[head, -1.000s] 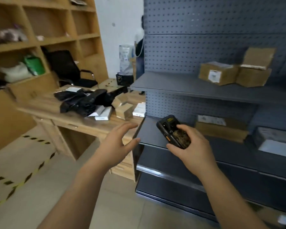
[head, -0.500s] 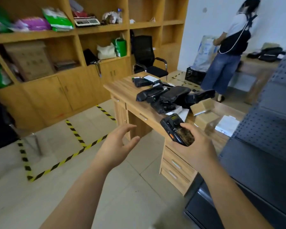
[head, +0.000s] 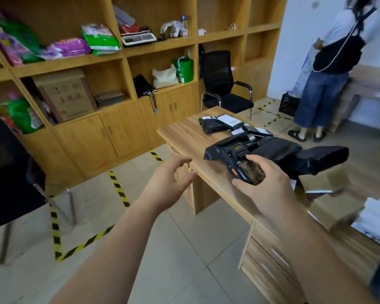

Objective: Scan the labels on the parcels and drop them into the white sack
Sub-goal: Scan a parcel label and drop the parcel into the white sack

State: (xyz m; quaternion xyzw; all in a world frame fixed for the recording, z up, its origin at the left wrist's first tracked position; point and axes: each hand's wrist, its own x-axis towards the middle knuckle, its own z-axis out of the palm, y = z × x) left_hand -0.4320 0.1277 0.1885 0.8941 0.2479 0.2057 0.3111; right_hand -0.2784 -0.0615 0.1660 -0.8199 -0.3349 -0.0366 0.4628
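My right hand (head: 266, 183) grips a black handheld scanner (head: 242, 167) over the near edge of a wooden desk (head: 184, 132). My left hand (head: 167, 183) hovers empty to its left, fingers loosely spread, above the floor beside the desk corner. Several black-wrapped parcels (head: 276, 150) with white labels lie piled on the desk just beyond the scanner. Two cardboard boxes (head: 329, 185) and a white packet (head: 373, 222) sit on the desk at the right, blurred. No white sack shows clearly.
Wooden wall shelving (head: 123, 55) with bags and a scale fills the back. A black office chair (head: 224, 88) stands behind the desk, another chair (head: 11, 176) at the left. A person (head: 329, 62) stands at the far right. Yellow-black floor tape (head: 119, 189) crosses the tiles.
The view has swung left from the grey metal shelving to the desk and wooden shelves. Both hands kept their pose, the right still gripping the scanner, and now sit closer to the parcels.
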